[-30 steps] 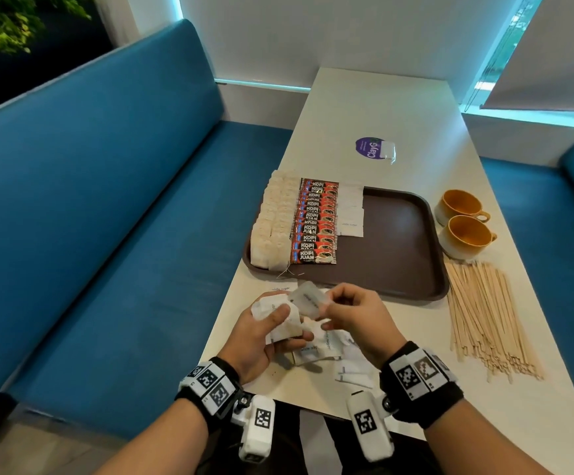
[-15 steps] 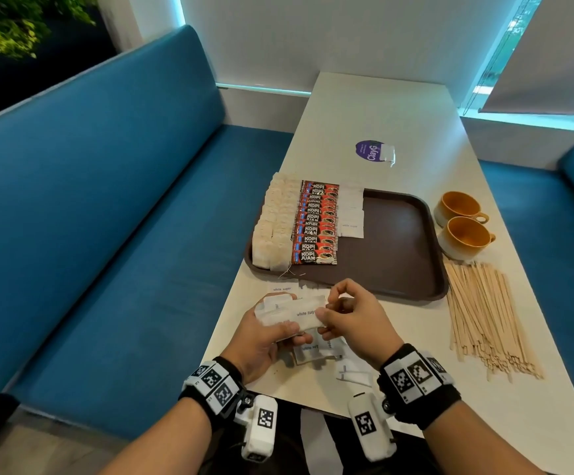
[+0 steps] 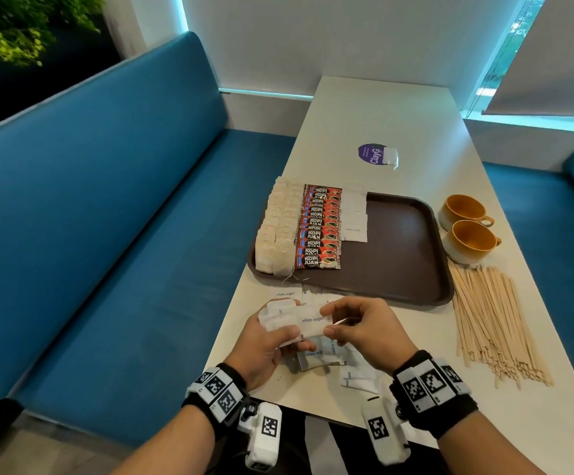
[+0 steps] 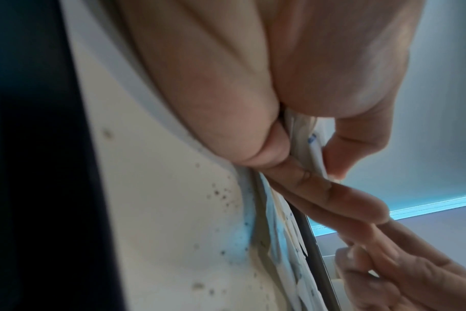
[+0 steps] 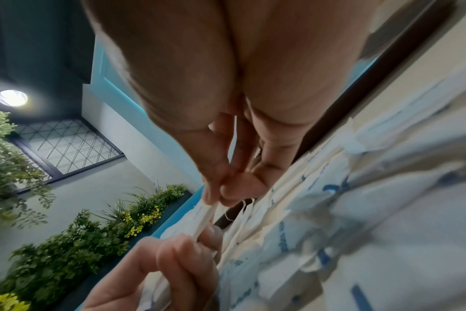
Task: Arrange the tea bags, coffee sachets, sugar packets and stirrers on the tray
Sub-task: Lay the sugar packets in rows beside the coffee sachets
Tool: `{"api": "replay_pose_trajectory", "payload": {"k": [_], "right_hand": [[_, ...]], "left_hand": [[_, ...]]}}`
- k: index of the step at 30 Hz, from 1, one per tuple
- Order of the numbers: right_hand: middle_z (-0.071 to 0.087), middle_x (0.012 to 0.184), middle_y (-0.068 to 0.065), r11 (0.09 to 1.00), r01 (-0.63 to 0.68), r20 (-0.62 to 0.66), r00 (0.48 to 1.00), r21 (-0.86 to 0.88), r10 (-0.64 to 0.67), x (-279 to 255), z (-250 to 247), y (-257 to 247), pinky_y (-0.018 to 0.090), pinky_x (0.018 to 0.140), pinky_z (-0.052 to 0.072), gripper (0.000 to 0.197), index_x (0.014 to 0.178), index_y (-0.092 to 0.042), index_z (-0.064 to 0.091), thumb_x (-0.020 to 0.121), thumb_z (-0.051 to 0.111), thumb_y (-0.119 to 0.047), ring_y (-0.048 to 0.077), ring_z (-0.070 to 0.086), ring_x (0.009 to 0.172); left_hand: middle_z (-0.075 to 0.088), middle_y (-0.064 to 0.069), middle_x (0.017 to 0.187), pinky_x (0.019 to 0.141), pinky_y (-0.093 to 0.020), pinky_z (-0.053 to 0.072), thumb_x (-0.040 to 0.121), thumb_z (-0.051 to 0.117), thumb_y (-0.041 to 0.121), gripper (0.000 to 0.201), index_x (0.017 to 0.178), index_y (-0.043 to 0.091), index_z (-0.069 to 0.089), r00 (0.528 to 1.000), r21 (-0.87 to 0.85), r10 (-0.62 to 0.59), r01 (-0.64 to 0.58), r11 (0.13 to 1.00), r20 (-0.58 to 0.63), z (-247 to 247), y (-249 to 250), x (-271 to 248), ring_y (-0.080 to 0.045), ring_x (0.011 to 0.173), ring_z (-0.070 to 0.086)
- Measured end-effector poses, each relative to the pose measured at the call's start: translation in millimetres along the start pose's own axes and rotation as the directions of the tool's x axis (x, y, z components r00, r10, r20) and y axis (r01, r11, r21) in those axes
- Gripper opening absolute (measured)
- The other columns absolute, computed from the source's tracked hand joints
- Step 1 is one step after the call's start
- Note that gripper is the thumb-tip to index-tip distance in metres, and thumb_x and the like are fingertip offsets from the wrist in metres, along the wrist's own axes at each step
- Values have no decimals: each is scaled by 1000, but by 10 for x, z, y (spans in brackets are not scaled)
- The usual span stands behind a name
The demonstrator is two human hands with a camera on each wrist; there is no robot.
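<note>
My left hand grips a small stack of white sugar packets just in front of the brown tray. Between thumb and forefinger, my right hand pinches the right end of the top "white sugar" packet; the right wrist view shows the same pinch on the packet. On the tray lie a row of tea bags, a row of red Kopi Juan coffee sachets and a few sugar packets. More sugar packets lie loose under my hands. Wooden stirrers lie heaped right of the tray.
Two orange cups stand right of the tray, beyond the stirrers. A purple round sticker with one tea bag on it lies farther up the white table. A blue bench runs along the table's left edge.
The packet held up by my right hand a second ago has come down flat onto the stack in my left hand. Both hands stay in front of the tray.
</note>
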State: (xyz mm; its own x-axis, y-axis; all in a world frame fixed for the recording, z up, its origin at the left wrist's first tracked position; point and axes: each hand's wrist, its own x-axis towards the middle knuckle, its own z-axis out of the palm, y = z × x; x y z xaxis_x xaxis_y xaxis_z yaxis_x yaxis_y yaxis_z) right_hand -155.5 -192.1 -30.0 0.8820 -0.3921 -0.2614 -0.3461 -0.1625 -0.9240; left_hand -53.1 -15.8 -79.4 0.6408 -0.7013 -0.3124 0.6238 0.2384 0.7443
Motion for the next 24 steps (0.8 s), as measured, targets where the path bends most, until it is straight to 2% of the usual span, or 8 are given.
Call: {"api": "replay_pose_trajectory", "payload": {"k": [2, 4, 7, 10, 14, 19, 22, 24], "right_hand": [[75, 92, 4, 1000, -2, -6, 1000, -21, 2, -5, -16, -5, 29, 68, 61, 27, 97, -19, 79, 80, 83, 1, 19, 68, 66], [76, 96, 2, 1000, -5, 7, 1000, -11, 5, -15, -32, -13, 30, 71, 61, 29, 100, -19, 80, 80, 82, 2, 23, 69, 68], [78, 98, 0, 1000, -1, 65, 998, -8, 1, -35, -67, -23, 35, 78, 63, 33, 104, -21, 80, 80, 82, 2, 32, 73, 79], [78, 98, 1, 1000, 22, 104, 994, -7, -21, -54, -65, -24, 34, 82, 62, 33, 103, -23, 80, 80, 82, 0, 29, 73, 85], [76, 94, 7, 999, 35, 65, 997, 19, -36, -30, -12, 3, 25, 75, 59, 29, 99, -20, 81, 79, 83, 1, 13, 71, 78], [73, 85, 9, 989, 6, 18, 1000, 146, -9, 68, -47, 0, 29, 74, 62, 28, 96, -9, 79, 77, 80, 11, 19, 72, 74], [69, 77, 6, 987, 52, -71, 997, 155, -41, 225, -224, -44, 25, 71, 59, 28, 95, -6, 78, 75, 81, 12, 17, 70, 70], [71, 81, 11, 977, 71, -160, 986, 201, -39, 394, -383, -63, 29, 71, 62, 26, 93, -6, 78, 76, 79, 13, 21, 69, 71]], "left_hand": [[69, -28, 115, 62, -37, 61, 75, 66, -7, 53, 126, 1, 54, 1000, -24, 7, -6, 1000, 3, 2, 1, -7, -39, 74, 70], [70, -25, 113, 62, -37, 60, 78, 69, -2, 52, 127, 1, 54, 1000, -26, 4, -4, 1000, 10, -8, 7, -11, -38, 78, 69], [72, -22, 114, 64, -40, 63, 83, 73, 12, 51, 130, 2, 55, 1000, 38, -23, 23, 999, 9, -7, 27, -20, -37, 92, 71], [73, -19, 112, 65, -41, 65, 83, 73, 14, 48, 127, 3, 57, 999, 80, -42, 41, 996, 3, -12, 35, -31, -40, 93, 72], [70, -25, 118, 67, -43, 65, 85, 73, 14, 43, 124, 4, 60, 999, 94, -46, 47, 995, -14, -36, 27, -21, -43, 97, 71], [68, -28, 125, 71, -41, 65, 92, 72, 11, 44, 132, 4, 55, 999, 15, -46, 46, 999, -9, -36, 20, 3, -46, 102, 70], [67, -30, 116, 79, -44, 63, 83, 66, 1, 56, 137, 1, 50, 998, -15, -38, 38, 999, 41, -91, -2, 40, -53, 95, 69], [64, -33, 111, 82, -45, 62, 77, 59, -6, 61, 137, 1, 48, 998, -26, -42, 44, 999, 53, -134, -18, 60, -56, 97, 67]]}}
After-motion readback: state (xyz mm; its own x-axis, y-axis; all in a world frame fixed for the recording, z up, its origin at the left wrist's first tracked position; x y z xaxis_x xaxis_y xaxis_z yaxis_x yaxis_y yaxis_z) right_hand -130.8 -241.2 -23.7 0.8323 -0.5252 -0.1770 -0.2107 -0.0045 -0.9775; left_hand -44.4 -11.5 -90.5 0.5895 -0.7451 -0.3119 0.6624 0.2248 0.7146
